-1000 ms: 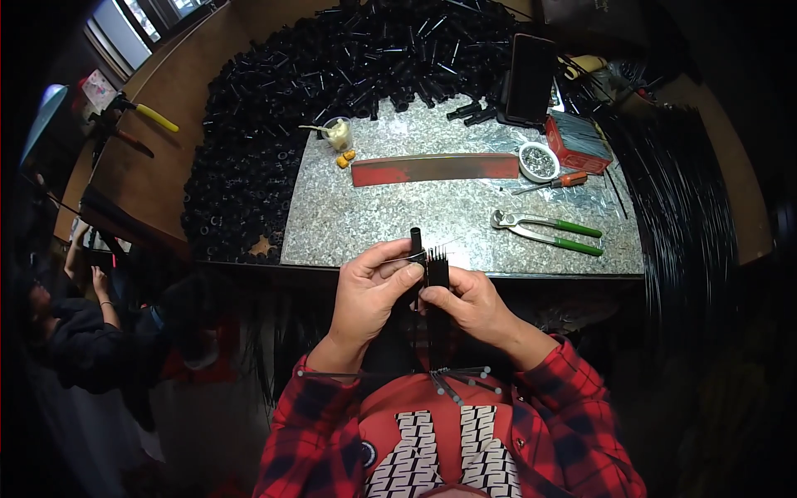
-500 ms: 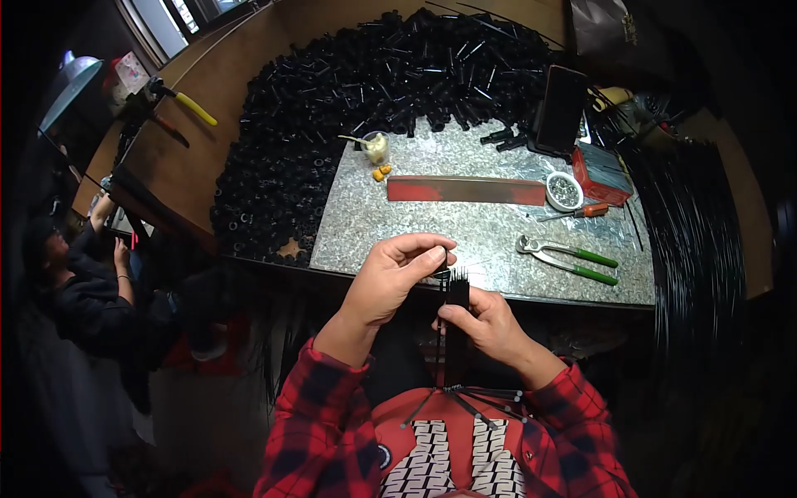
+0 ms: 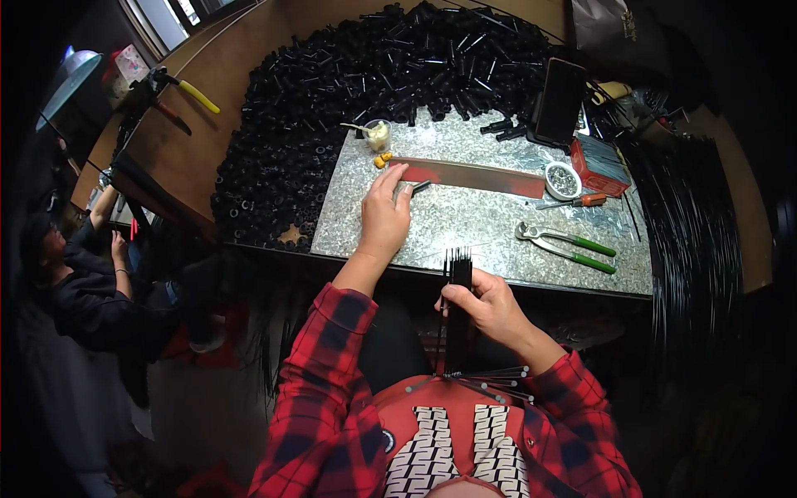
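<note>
My left hand [image 3: 386, 214] is over the granite-patterned board [image 3: 473, 232], its fingertips at the left end of a long red-and-brown metal bar [image 3: 469, 176]. A short black tube [image 3: 421, 186] sticks out between its thumb and fingers, partly hidden by them. Close to my body, my right hand [image 3: 490, 307] is closed around an upright bundle of thin black rods [image 3: 458, 278]. Their upper ends stand up like comb teeth. Below, several rods with round grey tips [image 3: 506, 384] fan out over my red apron.
A big heap of black tubular parts [image 3: 398, 66] lies behind the board. Green-handled pincers [image 3: 573, 247], a white bowl of small metal pieces [image 3: 563, 180], a red box [image 3: 599, 166], a phone [image 3: 560, 101] and long black rods [image 3: 693, 232] are at the right. A person [image 3: 91, 274] works at left.
My left hand has moved away from the rod bundle, up and left to the metal bar. The bar now slants, with its left end farther back. The right hand keeps its hold.
</note>
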The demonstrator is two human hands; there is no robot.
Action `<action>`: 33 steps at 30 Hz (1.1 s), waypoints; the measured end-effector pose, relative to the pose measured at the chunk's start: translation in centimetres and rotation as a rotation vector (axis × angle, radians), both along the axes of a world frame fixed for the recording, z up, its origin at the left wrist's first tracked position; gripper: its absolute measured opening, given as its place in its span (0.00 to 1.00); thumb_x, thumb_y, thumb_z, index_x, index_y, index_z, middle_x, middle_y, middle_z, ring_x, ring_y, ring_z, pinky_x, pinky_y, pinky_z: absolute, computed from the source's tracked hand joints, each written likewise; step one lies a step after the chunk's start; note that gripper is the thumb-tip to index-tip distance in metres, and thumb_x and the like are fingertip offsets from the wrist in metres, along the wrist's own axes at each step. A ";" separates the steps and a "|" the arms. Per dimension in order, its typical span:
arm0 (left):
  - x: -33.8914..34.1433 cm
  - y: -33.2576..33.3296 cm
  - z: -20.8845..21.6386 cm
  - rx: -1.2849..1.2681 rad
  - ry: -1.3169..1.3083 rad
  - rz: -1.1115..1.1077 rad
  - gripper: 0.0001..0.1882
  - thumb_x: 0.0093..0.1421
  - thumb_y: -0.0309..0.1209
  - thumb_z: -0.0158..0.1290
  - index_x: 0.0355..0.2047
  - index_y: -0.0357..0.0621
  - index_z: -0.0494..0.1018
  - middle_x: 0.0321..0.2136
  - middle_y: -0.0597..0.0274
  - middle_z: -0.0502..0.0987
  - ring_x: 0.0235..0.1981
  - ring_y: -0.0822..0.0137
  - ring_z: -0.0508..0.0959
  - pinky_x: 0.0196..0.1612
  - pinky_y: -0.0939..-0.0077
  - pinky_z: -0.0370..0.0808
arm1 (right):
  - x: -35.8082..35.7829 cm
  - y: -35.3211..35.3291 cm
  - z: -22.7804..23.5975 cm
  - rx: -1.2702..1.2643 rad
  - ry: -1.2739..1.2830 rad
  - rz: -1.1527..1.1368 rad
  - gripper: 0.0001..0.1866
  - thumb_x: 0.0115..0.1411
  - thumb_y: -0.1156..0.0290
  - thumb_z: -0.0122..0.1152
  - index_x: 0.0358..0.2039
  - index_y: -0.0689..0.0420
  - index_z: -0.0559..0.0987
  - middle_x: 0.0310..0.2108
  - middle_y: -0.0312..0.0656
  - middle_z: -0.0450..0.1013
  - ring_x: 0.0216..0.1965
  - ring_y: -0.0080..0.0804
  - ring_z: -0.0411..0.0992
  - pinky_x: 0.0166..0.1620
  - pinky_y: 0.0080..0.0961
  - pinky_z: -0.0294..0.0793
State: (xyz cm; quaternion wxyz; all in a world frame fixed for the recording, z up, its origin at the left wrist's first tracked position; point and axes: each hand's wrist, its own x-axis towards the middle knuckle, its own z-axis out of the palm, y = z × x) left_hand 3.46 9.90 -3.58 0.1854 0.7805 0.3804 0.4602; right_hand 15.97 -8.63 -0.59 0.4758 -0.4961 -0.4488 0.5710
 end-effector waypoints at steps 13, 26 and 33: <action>-2.8 -12.5 -0.3 -0.781 -0.607 -0.429 0.21 0.67 0.38 0.42 0.44 0.30 0.72 0.37 0.54 0.77 0.38 0.70 0.77 0.44 0.78 0.73 | 0.3 -0.1 -0.7 0.041 -0.023 -0.037 0.09 0.62 0.69 0.54 0.34 0.63 0.75 0.29 0.36 0.75 0.31 0.19 0.72 0.36 0.18 0.72; -0.4 -11.5 2.1 -1.005 -0.709 -0.677 0.12 0.62 0.25 0.49 0.44 0.32 0.70 0.35 0.53 0.78 0.35 0.70 0.79 0.40 0.79 0.77 | 1.0 -0.9 1.5 0.141 -0.527 0.122 0.11 0.57 0.68 0.60 0.32 0.64 0.76 0.19 0.40 0.72 0.21 0.23 0.68 0.27 0.24 0.68; -0.7 -11.9 2.5 -1.095 -0.714 -0.622 0.10 0.62 0.26 0.49 0.41 0.32 0.71 0.33 0.57 0.78 0.31 0.73 0.78 0.36 0.81 0.76 | 5.0 -0.9 7.7 0.159 -0.770 0.069 0.06 0.54 0.73 0.61 0.27 0.63 0.78 0.21 0.40 0.74 0.23 0.24 0.71 0.28 0.21 0.69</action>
